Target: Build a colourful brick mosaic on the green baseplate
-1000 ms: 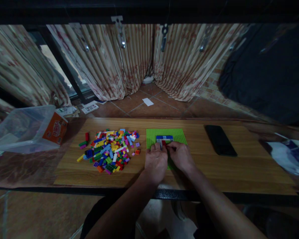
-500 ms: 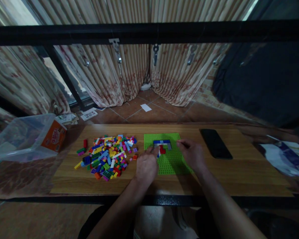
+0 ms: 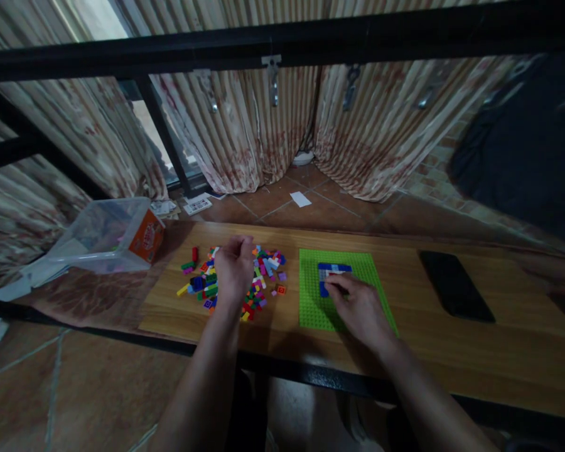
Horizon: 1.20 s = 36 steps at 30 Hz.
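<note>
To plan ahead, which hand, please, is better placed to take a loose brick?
Probably the left hand: it is at the brick pile, while the right hand is over the green board.

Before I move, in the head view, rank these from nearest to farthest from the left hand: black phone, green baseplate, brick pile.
From the left hand:
1. Brick pile, right at the hand, which hides part of it.
2. Green baseplate, to the hand's right, past the pile.
3. Black phone, farther right, beyond the baseplate.
</note>
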{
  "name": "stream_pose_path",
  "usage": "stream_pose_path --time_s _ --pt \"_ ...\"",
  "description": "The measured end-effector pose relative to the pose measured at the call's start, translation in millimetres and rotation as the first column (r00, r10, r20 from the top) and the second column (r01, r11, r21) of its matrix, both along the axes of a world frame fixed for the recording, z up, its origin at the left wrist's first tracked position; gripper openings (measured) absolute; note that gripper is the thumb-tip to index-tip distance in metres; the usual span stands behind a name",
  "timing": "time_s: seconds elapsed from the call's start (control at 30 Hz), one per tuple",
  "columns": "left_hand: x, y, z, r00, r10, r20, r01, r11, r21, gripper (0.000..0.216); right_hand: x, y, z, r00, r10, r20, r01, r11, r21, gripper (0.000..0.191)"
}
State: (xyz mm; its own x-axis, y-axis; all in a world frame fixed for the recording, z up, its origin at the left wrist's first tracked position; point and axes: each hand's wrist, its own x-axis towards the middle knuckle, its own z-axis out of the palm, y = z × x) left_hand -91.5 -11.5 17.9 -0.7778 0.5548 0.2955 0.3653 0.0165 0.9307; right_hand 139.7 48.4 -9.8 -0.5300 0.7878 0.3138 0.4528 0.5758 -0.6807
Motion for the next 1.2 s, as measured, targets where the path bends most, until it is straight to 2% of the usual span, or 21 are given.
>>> stream_pose_path --time_s 0.17,0.37,0.47,0.67,0.77,0.9,1.03,1.2 --pt "-13 -5 2.1 0.993 0.038 0.114 -0.051 0.992 0.119 0.019 -21 -15 -9.6 0.986 0.148 0.083 -0.15 0.989 0.02 0.02" --pt "-29 -19 18.5 0.946 0.106 0.305 -0.194 0.942 0.275 0.023 -47 -28 -17.8 0.97 0.231 0.068 -0.235 0.971 0.043 0.018" --pt "-40 -28 24.6 0.892 0.104 0.441 -0.274 0.898 0.344 0.025 -54 -33 -20.1 0.965 0.257 0.054 -0.259 0.964 0.056 0.019" --pt "-62 -45 30.8 0.715 0.018 0.699 -0.403 0.827 0.391 0.024 -65 -45 -22.2 0.967 0.251 0.034 -0.253 0.965 0.075 0.018" --pt "-66 -51 32.7 0.677 -0.039 0.735 -0.41 0.809 0.421 0.023 -81 -54 -18.9 0.962 0.268 0.048 -0.271 0.956 0.109 0.019" --pt "-68 -54 33.7 0.647 -0.086 0.758 -0.407 0.801 0.438 0.022 -109 -62 -11.2 0.916 0.367 0.162 -0.391 0.907 0.155 0.026" --pt "-69 -55 33.2 0.632 -0.112 0.767 -0.396 0.804 0.444 0.022 -127 -55 -7.4 0.864 0.402 0.304 -0.464 0.869 0.17 0.028" --pt "-70 -55 32.1 0.628 -0.128 0.768 -0.396 0.797 0.456 0.021 -131 -44 -4.6 0.815 0.446 0.369 -0.532 0.829 0.174 0.02"
